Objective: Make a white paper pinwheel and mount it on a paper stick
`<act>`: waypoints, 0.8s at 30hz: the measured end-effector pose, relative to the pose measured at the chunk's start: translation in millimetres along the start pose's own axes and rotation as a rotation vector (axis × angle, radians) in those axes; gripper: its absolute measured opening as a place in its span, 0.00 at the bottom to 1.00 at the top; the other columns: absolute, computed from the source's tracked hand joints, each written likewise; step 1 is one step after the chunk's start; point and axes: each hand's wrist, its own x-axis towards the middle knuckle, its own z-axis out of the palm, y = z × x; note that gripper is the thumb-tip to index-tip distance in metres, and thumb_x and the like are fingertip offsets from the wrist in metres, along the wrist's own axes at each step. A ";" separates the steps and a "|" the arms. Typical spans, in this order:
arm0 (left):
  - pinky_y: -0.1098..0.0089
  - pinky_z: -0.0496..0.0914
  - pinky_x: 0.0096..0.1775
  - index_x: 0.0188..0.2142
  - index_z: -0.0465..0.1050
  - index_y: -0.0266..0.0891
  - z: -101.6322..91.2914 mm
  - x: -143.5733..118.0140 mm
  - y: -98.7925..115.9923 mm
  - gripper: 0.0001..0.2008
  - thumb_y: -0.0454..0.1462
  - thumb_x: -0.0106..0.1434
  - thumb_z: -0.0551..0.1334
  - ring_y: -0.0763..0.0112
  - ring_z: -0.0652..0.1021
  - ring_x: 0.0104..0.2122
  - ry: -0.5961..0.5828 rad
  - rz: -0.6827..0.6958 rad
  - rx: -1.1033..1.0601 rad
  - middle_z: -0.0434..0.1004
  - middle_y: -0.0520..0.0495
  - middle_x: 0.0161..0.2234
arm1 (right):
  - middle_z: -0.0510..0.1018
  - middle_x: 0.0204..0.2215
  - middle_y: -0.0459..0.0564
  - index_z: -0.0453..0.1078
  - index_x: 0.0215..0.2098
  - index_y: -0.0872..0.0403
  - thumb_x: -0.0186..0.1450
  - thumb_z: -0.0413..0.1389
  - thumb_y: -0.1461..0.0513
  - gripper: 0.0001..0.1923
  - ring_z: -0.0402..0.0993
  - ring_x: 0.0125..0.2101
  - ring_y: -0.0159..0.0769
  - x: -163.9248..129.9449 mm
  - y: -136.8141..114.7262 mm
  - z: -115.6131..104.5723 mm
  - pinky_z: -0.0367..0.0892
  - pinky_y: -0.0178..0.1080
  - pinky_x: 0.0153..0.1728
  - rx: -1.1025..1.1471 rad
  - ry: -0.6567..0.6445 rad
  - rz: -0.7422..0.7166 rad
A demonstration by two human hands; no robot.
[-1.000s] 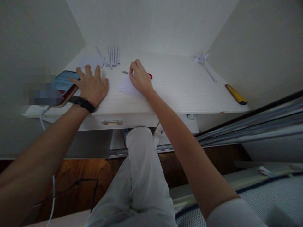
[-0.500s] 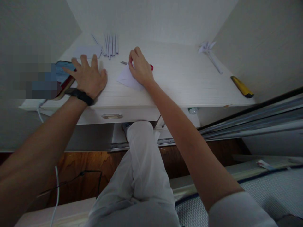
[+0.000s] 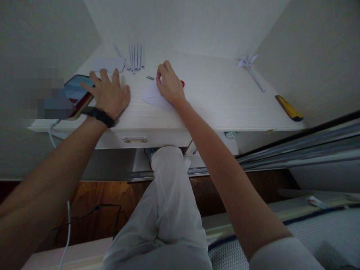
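My left hand (image 3: 109, 93) lies on the white desk with its fingers spread, holding nothing. A black band circles that wrist. Beside it is a tablet or large phone (image 3: 77, 88), partly blurred out. My right hand (image 3: 171, 84) has its fingers curled and pinched at the upper corner of a piece of white paper (image 3: 153, 95), which lies flat with fold lines. Partly under this hand are scissors; their metal tip (image 3: 150, 78) shows on one side and a red handle (image 3: 182, 83) on the other.
Several thin rolled paper sticks (image 3: 137, 58) and a stack of paper (image 3: 107, 64) lie at the back left. A paper pinwheel (image 3: 249, 63) rests at the back right, near a yellow-and-black tool (image 3: 289, 108). A white cable (image 3: 51, 137) hangs off the desk's left end.
The view has shifted slightly, so the desk sits a little lower and further right. Both hands keep nearly the same places and poses on the desk.
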 end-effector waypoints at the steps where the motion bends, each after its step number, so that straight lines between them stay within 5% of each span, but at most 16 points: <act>1: 0.41 0.41 0.45 0.40 0.75 0.31 0.1 0.1 0.1 0.50 0.66 0.53 0.30 0.45 0.30 0.63 -0.004 -0.016 -0.016 0.70 0.42 0.52 | 0.63 0.45 0.53 0.58 0.41 0.56 0.68 0.45 0.67 0.04 0.60 0.44 0.30 -0.3 0.0 -0.2 0.59 0.35 0.48 0.000 0.002 -0.002; 14: 0.39 0.45 0.41 0.52 0.66 0.23 -3.3 0.0 1.1 0.52 0.64 0.56 0.28 0.37 0.26 0.60 -0.030 0.010 0.043 0.58 0.36 0.58 | 0.65 0.44 0.53 0.63 0.40 0.55 0.69 0.42 0.64 0.08 0.62 0.45 0.29 1.7 3.8 5.4 0.60 0.37 0.46 0.063 0.043 0.011; 20: 0.31 0.40 0.51 0.62 0.52 0.32 -5.9 -3.0 8.4 0.34 0.53 0.65 0.42 0.41 0.50 0.61 -0.042 -0.066 0.128 0.51 0.31 0.63 | 0.65 0.46 0.54 0.60 0.40 0.53 0.68 0.44 0.66 0.05 0.63 0.46 0.33 -1.6 0.8 1.6 0.64 0.37 0.44 0.032 0.039 0.017; 24: 0.31 0.44 0.52 0.62 0.53 0.34 -7.3 -3.6 12.5 0.31 0.50 0.66 0.43 0.38 0.51 0.60 -0.075 -0.079 0.198 0.52 0.30 0.62 | 0.65 0.45 0.54 0.61 0.40 0.52 0.68 0.42 0.65 0.07 0.64 0.46 0.36 -2.6 0.7 2.0 0.67 0.39 0.42 0.053 0.043 0.005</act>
